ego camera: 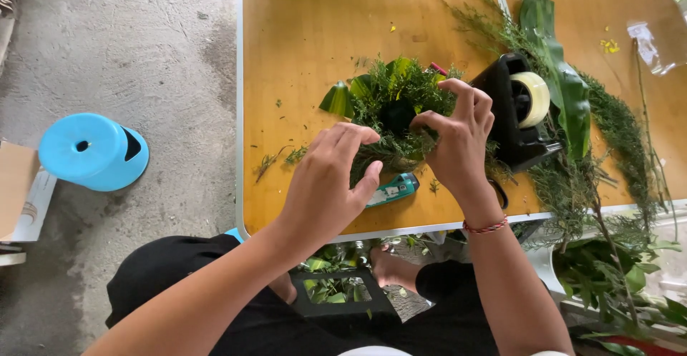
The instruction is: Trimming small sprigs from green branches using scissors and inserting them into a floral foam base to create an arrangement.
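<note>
Greenery is gathered into a small round arrangement [392,109] near the middle of a wooden folding table [315,27], seen from the head camera looking down. The arrangement is made of fine feathery sprigs with a few broad leaf tips at its left edge and a dark hollow at its centre. The left hand [325,184] is held at the near left side of it, fingers curled and kept close together, fingertips touching the sprigs at the near edge; whether a sprig is actually pinched cannot be told. The right hand [458,138] is set on the right side, thumb and forefinger drawn together on foliage beside the dark centre, the other fingers bent and slightly fanned above. A red thread bracelet [485,226] is worn on the right wrist.

A teal box cutter [392,190] lies on the table just near of the arrangement, partly hidden by the left hand. A black tape dispenser [517,113] with a pale roll stands just right of the right hand. Loose leafy branches [572,141] and one long broad leaf are spread across the right part of the table, some hanging over the near edge. A blue plastic stool [93,150] stands on the concrete floor, well apart to the left.
</note>
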